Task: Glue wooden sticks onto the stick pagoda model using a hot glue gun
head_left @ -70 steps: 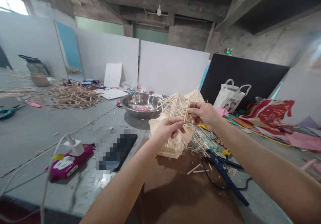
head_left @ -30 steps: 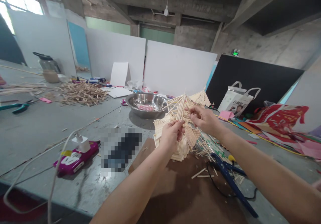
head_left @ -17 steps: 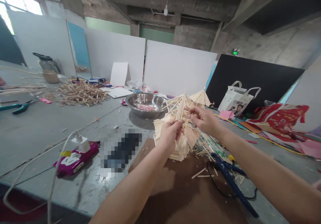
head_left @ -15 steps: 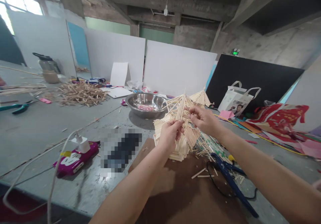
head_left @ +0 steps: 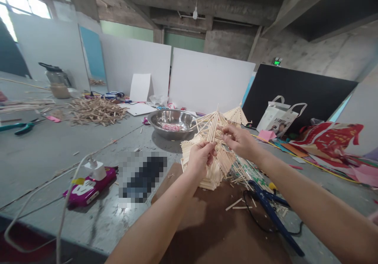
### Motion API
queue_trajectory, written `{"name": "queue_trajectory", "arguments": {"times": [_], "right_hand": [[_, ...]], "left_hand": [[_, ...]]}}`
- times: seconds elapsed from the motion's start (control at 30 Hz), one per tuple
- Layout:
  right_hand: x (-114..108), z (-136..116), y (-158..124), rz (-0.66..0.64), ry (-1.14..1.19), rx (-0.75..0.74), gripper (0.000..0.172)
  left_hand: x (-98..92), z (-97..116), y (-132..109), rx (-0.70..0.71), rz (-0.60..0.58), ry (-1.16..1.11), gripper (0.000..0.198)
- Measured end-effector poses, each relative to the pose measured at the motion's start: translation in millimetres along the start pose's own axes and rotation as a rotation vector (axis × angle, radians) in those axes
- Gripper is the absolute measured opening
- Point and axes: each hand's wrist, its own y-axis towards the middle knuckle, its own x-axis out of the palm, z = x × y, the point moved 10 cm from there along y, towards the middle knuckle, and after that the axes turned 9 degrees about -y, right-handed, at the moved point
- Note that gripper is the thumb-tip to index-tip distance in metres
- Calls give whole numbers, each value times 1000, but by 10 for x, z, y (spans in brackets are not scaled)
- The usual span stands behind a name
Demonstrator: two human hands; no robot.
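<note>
Stick model (head_left: 216, 172), built of pale thin rods with a pointed roof, stands near the front of the brown board (head_left: 224, 232), its middle covered by both hands. Dark characters are printed on the white bag (head_left: 276, 118) at the right, but they are too small to read, and a patch of its print is pixelated. Lettering on the green lit sign (head_left: 277, 61) is equally illegible, as is the yellow print on the red bag (head_left: 333, 138). Pixel blocks mask the dark slab (head_left: 144, 177) left of the board. The left hand (head_left: 201, 154) has its thumb and forefinger drawn together at the lower ends of the roof rods; whether they grip one cannot be told. Fingers of the right hand (head_left: 236, 140) are curled, tips close to the roof's right side, and whatever may lie between them cannot be made out. A second peaked stick piece (head_left: 236, 116) is partly hidden behind the model. The right forearm overlaps part of the blue tool (head_left: 271, 212), and the left window (head_left: 32, 4) is cut off.
</note>
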Motion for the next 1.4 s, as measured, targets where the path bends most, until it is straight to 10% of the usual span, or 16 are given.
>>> {"name": "queue_trajectory", "arguments": {"times": [0.77, 1.2, 1.4], "right_hand": [[-104, 119, -72, 45, 46, 57, 17], [-249, 656, -883, 80, 118, 309, 24], [110, 652, -1374, -177, 5, 331, 26]], "left_hand": [[-35, -33, 13, -9, 3, -17, 30], [-51, -28, -10, -22, 34, -53, 27], [-49, -25, 10, 12, 10, -47, 25]]}}
